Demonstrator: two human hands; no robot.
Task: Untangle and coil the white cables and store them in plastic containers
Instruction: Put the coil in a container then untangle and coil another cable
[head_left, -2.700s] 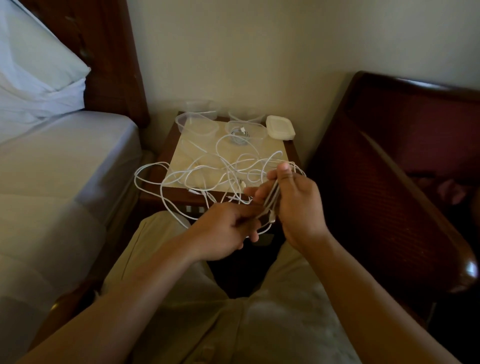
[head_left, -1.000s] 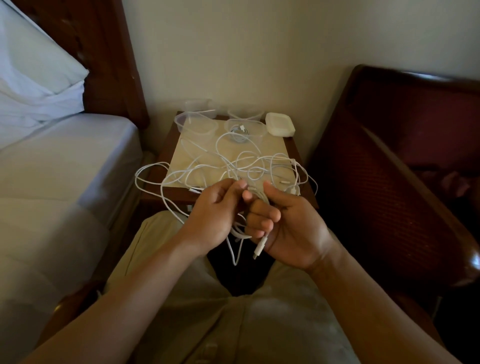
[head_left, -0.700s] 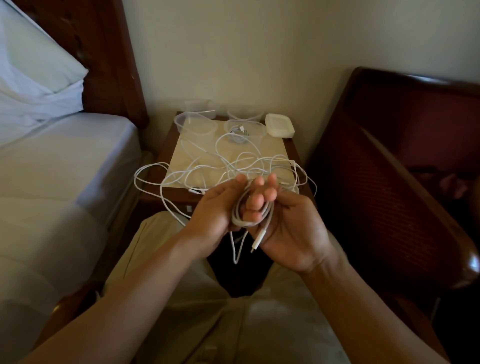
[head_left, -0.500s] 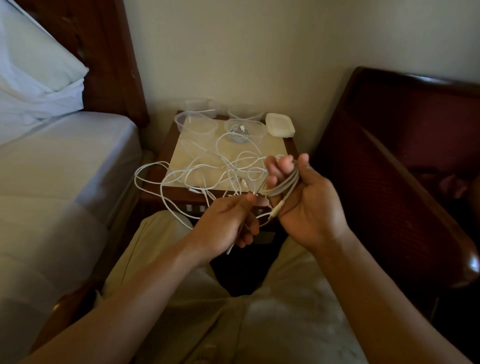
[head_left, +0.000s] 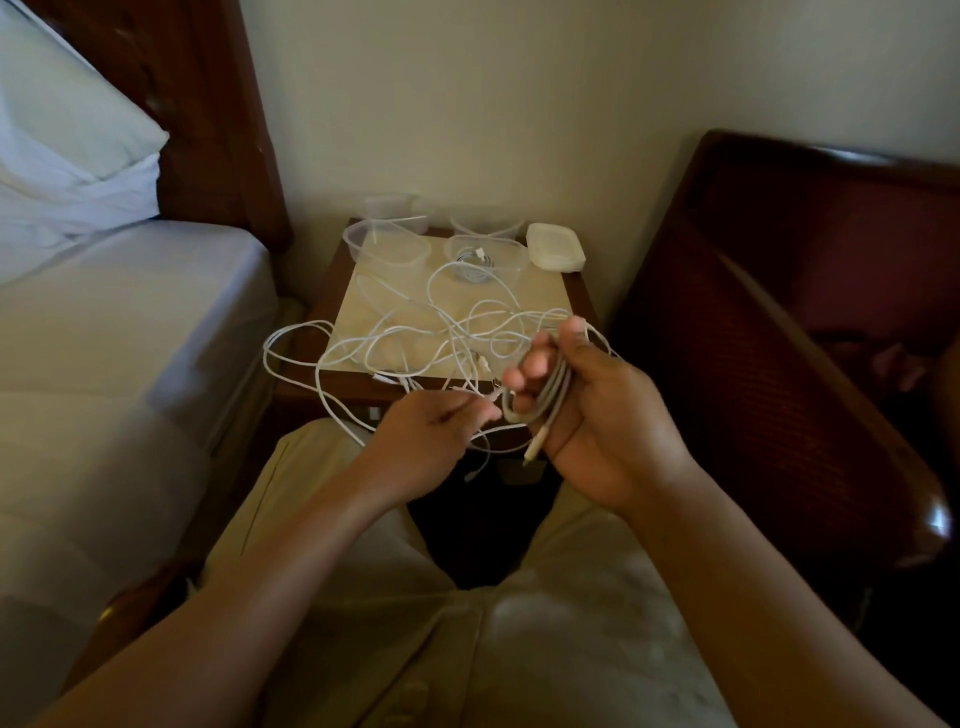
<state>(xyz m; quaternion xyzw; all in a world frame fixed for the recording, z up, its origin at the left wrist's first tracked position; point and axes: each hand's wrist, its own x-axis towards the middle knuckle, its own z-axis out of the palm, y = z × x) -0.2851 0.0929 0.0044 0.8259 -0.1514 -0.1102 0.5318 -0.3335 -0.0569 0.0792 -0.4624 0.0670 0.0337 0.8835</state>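
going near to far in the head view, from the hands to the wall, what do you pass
left hand pinching a cable end and right hand gripping the coiled cable → tangled white cables on the nightstand → container holding a coiled cable → empty containers by the wall

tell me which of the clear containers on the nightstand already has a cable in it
The front right container, beside the stack of lids: a coiled white cable lies inside it. The other clear containers look empty.
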